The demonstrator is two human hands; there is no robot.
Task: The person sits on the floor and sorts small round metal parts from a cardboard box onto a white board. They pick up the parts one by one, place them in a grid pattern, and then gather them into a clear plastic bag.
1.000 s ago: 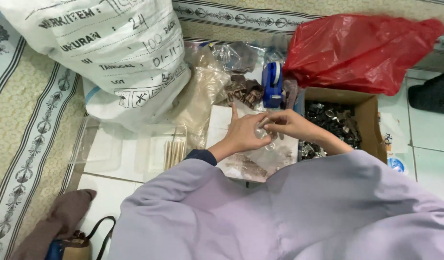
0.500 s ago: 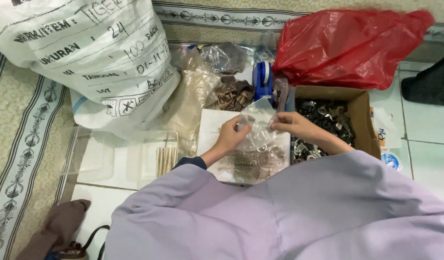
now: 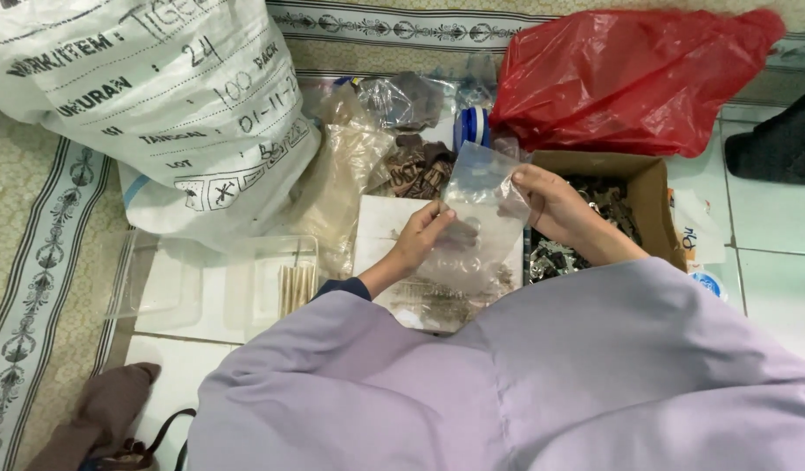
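Note:
I hold a small clear plastic bag [image 3: 481,205] upright over the floor, in front of my lilac sleeves. My left hand [image 3: 424,234] pinches its left side, and my right hand [image 3: 551,202] grips its upper right edge. Small round pieces show faintly through the plastic. Below the bag lies a white sheet [image 3: 380,231] with a pile of small dark metal bits [image 3: 446,292] on it. A cardboard box [image 3: 651,196] full of small dark metal parts stands just right of my right hand.
A big white woven sack [image 3: 149,105] fills the upper left. A red plastic bag [image 3: 629,74] lies behind the box. Clear bags of brown pieces [image 3: 415,166], a blue-and-white roll [image 3: 472,126], a clear tray with thin sticks [image 3: 289,283] and a patterned mat edge [image 3: 44,262] surround the spot.
The clear bag has been lifted and spread between both hands. My right hand moved up to its top edge. The camera tilted slightly, so the scene shifted.

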